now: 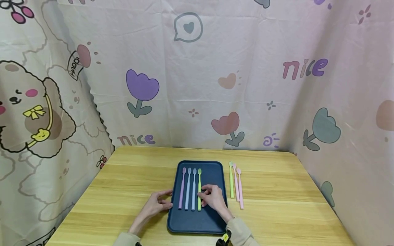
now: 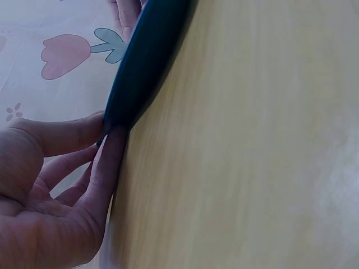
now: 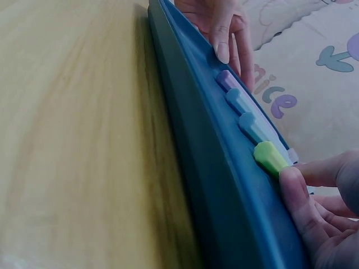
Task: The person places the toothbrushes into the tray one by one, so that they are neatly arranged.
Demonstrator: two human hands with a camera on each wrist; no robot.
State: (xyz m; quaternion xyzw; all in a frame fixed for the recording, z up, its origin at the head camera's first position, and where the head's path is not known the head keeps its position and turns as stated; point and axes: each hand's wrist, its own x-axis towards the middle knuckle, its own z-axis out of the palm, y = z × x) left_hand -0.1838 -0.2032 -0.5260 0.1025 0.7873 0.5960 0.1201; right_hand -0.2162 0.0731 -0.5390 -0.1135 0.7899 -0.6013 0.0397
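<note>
From my end of the link, the head view puts the dark blue tray (image 1: 191,223) at the lower centre of the frame, on a wood-grain bench (image 1: 283,191). My right hand (image 1: 213,199) is at the tray's middle, thumb and fingertips pinching the lower handle of a lime toothbrush (image 1: 199,181). That brush is the rightmost of a row of four within the tray; I can't tell whether its whole length rests on the surface. To its left lie a purple toothbrush (image 1: 182,191), then a first blue toothbrush (image 1: 188,191) and a second blue toothbrush (image 1: 194,191), side by side and apart, heads toward the top of the frame.

My left hand (image 1: 154,204) is at the tray's left edge; the left wrist view shows me the thumb and a finger pinching the rim, the other fingers loosely bent.

Just right of the tray, on the bench, I see a green toothbrush (image 1: 231,181) with two pink toothbrushes (image 1: 240,191) close beside it, heads also upward. Behind everything, a printed cloth (image 1: 184,85) fills the upper frame, with a cartoon bear (image 1: 40,130) at the left.
</note>
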